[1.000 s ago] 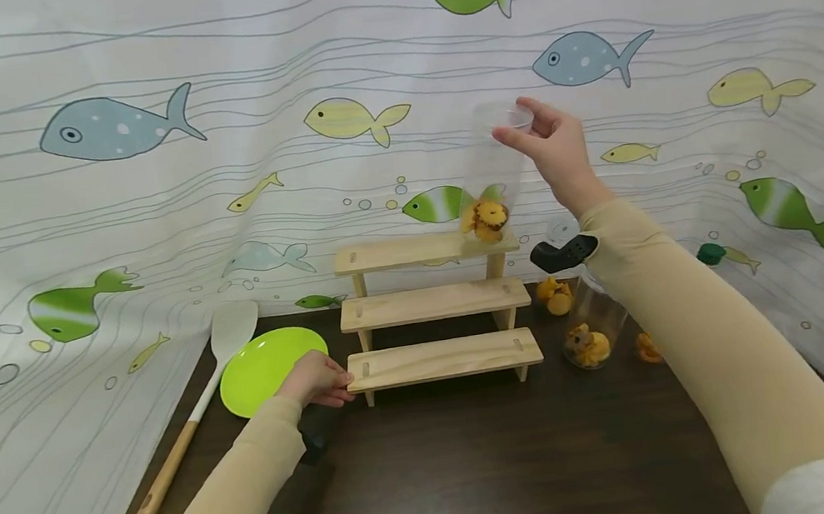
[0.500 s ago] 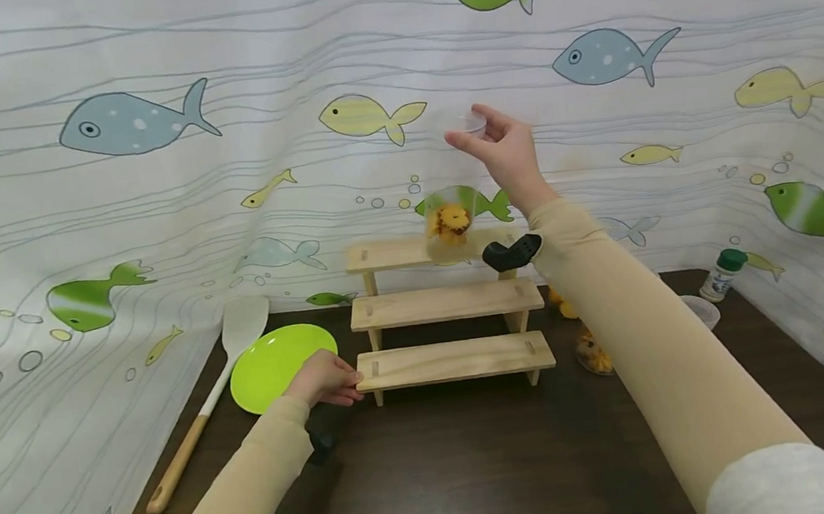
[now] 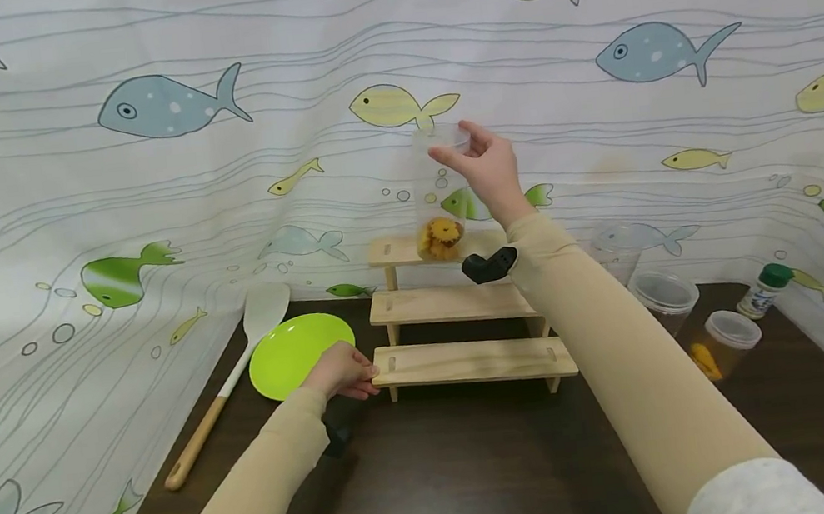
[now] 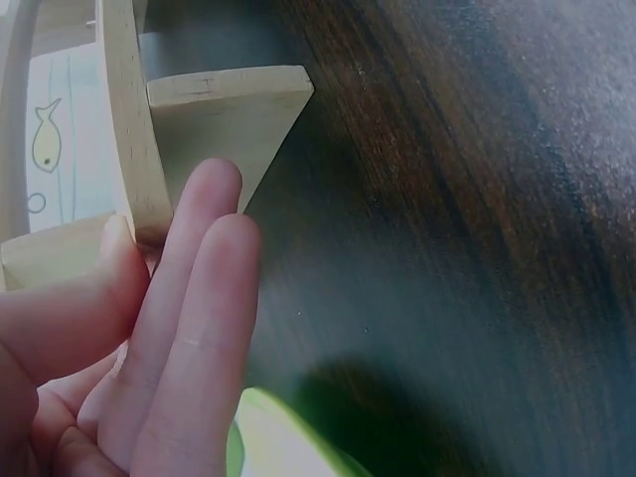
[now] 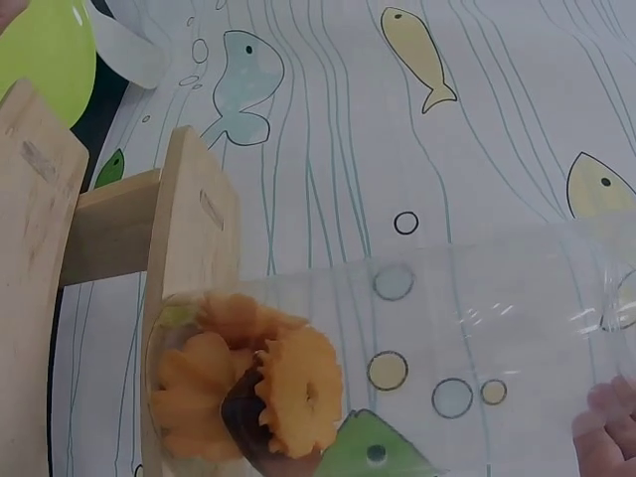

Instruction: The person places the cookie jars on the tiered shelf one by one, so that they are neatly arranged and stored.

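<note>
One jar (image 3: 435, 192) has shifted left along the top tier (image 3: 395, 251), right hand (image 3: 483, 164) gripping its rim; left hand (image 3: 341, 372) pinches the three-tier stand's (image 3: 474, 360) edge.

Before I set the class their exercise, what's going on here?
A person's right hand grips a clear jar near its top; flower-shaped orange pieces sit in the bottom. The jar's base is at the top step of a three-step wooden stand, though whether it rests there is hard to tell. The left hand pinches the left end of the bottom step. Other clear containers stand to the right; a lime-green plate and a spatula are to the left.
</note>
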A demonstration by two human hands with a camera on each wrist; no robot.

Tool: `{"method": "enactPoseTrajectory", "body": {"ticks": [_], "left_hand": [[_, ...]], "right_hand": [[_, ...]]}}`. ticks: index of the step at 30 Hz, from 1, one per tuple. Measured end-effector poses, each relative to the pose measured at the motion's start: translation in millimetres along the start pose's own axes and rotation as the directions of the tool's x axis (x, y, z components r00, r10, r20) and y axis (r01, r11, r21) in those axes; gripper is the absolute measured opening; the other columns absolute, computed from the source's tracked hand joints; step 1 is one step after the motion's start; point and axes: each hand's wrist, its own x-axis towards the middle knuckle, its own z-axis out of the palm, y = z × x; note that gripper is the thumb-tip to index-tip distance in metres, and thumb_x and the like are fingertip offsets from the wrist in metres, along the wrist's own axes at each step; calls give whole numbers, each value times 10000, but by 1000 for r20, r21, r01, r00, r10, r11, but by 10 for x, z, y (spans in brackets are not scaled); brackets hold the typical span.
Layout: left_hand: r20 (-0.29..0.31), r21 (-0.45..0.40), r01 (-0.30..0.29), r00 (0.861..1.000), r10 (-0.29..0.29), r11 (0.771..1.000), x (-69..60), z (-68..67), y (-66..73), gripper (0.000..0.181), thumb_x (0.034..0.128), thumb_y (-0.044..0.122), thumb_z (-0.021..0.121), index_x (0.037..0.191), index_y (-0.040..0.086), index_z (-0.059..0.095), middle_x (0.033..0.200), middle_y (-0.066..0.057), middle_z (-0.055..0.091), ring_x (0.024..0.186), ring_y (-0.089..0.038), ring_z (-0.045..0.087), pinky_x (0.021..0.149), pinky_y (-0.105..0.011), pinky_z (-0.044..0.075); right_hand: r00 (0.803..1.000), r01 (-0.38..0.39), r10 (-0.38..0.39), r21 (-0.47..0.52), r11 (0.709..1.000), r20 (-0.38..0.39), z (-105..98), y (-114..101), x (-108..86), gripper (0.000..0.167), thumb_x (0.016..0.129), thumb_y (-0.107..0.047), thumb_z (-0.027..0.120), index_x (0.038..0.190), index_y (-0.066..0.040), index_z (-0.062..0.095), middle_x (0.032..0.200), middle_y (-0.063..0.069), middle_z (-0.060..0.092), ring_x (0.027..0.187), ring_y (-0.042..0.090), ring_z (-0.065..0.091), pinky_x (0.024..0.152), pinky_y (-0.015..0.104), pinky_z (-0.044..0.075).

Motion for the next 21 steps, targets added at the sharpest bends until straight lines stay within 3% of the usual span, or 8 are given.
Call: {"method": "enactPoseTrajectory", "body": {"ticks": [14,21], "left_hand": [[12,-3,12,1000,-12,1000,21,-7,30,212,894,66,636,1017,-107,650,796,-158,697,833,-314,710,681,-343,592],[32,-6,12,999,-12,1000,32,-17,16,213,896,59,633,1017,-117,640,799,-168,697,830,-306,712,704,-359,590]], "right_hand": [[997,60,-53,-118,991,60,-37,0,-2,853,808,-446,722,1492,-170,293,1528,4,322,1364,85,359,1077,178,338],[992,126,-126,3,992,-7,-204,22,-78,762,832,-302,732,1465,-116,351,1486,9,403,1329,74,415,1039,125,353]]}}
